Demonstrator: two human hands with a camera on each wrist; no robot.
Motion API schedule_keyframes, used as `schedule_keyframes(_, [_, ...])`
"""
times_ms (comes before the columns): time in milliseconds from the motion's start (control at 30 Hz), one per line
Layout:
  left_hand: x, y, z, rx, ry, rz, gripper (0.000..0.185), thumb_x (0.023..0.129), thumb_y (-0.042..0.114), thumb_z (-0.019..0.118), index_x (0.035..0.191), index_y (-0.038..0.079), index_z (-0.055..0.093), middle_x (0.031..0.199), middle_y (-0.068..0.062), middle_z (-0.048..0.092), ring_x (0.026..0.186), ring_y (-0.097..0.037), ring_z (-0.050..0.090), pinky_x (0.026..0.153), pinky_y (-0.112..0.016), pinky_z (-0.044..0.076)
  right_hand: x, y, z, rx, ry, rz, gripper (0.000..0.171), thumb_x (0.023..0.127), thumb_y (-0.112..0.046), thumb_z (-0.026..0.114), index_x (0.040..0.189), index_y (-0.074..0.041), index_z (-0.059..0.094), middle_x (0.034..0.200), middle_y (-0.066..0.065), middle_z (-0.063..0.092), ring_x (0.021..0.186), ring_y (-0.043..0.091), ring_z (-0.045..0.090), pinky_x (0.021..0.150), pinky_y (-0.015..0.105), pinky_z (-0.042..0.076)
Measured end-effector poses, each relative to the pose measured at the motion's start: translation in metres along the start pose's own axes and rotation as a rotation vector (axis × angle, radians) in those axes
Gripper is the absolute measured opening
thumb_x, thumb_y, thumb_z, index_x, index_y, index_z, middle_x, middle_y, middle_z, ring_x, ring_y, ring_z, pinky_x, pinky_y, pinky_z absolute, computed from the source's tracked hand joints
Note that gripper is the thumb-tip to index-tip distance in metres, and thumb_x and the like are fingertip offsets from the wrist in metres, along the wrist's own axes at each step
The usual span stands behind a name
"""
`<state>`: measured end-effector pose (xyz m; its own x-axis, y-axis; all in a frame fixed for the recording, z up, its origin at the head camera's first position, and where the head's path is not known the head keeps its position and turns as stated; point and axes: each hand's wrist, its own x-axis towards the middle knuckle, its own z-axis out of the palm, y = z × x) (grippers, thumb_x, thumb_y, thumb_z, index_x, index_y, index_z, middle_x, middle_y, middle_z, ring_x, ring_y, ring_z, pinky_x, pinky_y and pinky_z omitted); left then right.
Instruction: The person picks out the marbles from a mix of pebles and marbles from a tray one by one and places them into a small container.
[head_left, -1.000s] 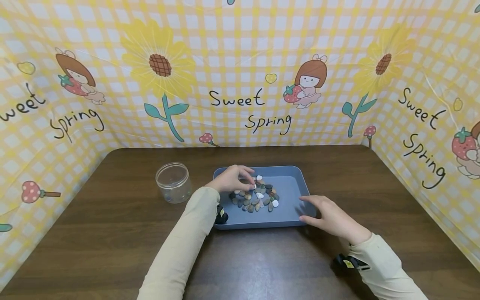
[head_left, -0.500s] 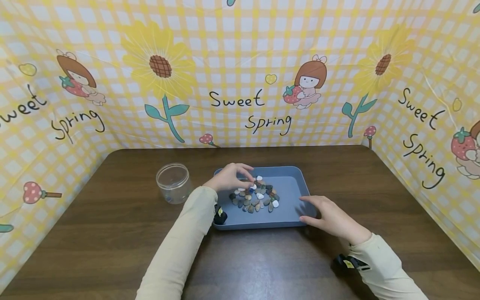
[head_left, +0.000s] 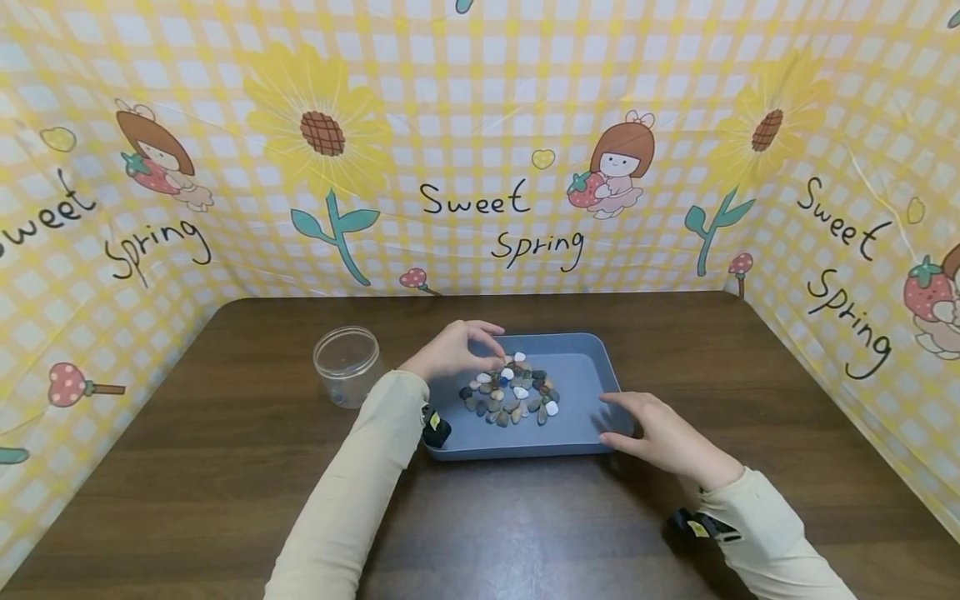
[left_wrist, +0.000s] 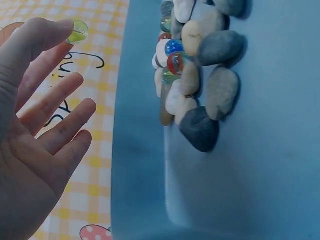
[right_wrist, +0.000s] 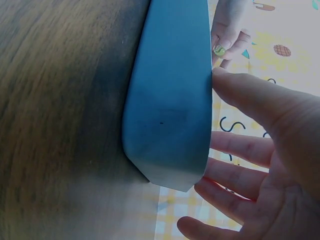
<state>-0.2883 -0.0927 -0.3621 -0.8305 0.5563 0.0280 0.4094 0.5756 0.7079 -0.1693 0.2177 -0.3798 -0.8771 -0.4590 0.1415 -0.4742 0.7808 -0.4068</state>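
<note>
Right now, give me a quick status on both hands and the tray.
Left hand pinches a yellow-green marble above the tray. Right hand open, steadying tray edge. Nothing in the way.

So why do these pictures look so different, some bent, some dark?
Head view: evenly lit and sharp, but the wide lens bows the backdrop and table edges. Left wrist view: bluish cast, the left hand soft, the pebbles sharper. Right wrist view: backlit, so the tray wall looks dim and the right hand blurs.

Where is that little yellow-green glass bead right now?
In the left wrist view the yellow-green bead is pinched at the left hand's fingertips, lifted beside the blue tray's far left corner, near the pebbles.
</note>
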Motion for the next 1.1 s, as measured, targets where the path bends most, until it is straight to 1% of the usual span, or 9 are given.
schedule_keyframes(200, [-0.001, 0.004, -0.003, -0.007, 0.007, 0.004, 0.013, 0.081, 0.022, 0.071, 0.091, 0.015, 0.074, 0.139, -0.006, 0.051, 0.137, -0.028, 0.036, 0.112, -0.054, 0.027, 0.000, 0.000, 0.000, -0.002, 0.004, -0.004, 0.052, 0.084, -0.028, 0.068, 0.125, 0.002, 0.055, 0.125, 0.019, 0.059, 0.117, 0.036, 0.054, 0.096, 0.051, 0.044])
schedule_keyframes(400, [-0.006, 0.006, -0.008, 0.001, 0.030, 0.013, 0.013, 0.080, 0.023, 0.072, 0.091, 0.015, 0.074, 0.139, -0.006, 0.051, 0.136, -0.027, 0.037, 0.111, -0.052, 0.029, -0.001, -0.001, -0.001, -0.001, 0.002, 0.005, 0.053, 0.084, -0.029, 0.069, 0.125, 0.001, 0.055, 0.125, 0.019, 0.059, 0.117, 0.036, 0.054, 0.096, 0.051, 0.044])
schedule_keyframes(600, [-0.011, 0.004, -0.013, 0.008, 0.060, 0.041, 0.012, 0.081, 0.019, 0.071, 0.091, 0.014, 0.074, 0.137, -0.005, 0.052, 0.135, -0.027, 0.038, 0.108, -0.049, 0.035, 0.000, -0.002, -0.002, 0.000, -0.002, 0.004, 0.053, 0.084, -0.030, 0.068, 0.125, 0.001, 0.055, 0.125, 0.020, 0.059, 0.117, 0.037, 0.054, 0.096, 0.052, 0.044])
schedule_keyframes(767, [-0.015, 0.005, -0.015, -0.006, 0.074, 0.062, 0.012, 0.082, 0.017, 0.070, 0.092, 0.012, 0.074, 0.137, -0.006, 0.053, 0.134, -0.027, 0.040, 0.106, -0.047, 0.038, 0.000, -0.002, -0.001, 0.000, -0.001, 0.003, 0.052, 0.084, -0.029, 0.068, 0.125, 0.001, 0.055, 0.125, 0.020, 0.059, 0.117, 0.037, 0.054, 0.096, 0.052, 0.044])
schedule_keyframes(1000, [-0.018, 0.004, -0.019, 0.003, 0.108, 0.088, 0.012, 0.082, 0.017, 0.070, 0.092, 0.011, 0.074, 0.136, -0.007, 0.053, 0.133, -0.028, 0.041, 0.106, -0.048, 0.038, 0.000, -0.002, -0.002, 0.002, 0.003, 0.001, 0.052, 0.084, -0.029, 0.068, 0.125, 0.001, 0.055, 0.124, 0.020, 0.059, 0.116, 0.037, 0.054, 0.096, 0.052, 0.044])
schedule_keyframes(1100, [-0.019, 0.004, -0.021, 0.003, 0.119, 0.089, 0.012, 0.082, 0.017, 0.070, 0.092, 0.011, 0.074, 0.136, -0.009, 0.053, 0.133, -0.028, 0.041, 0.107, -0.049, 0.036, 0.000, -0.002, -0.002, 0.000, 0.003, -0.002, 0.052, 0.085, -0.029, 0.068, 0.125, 0.001, 0.055, 0.124, 0.020, 0.059, 0.116, 0.037, 0.054, 0.096, 0.052, 0.044])
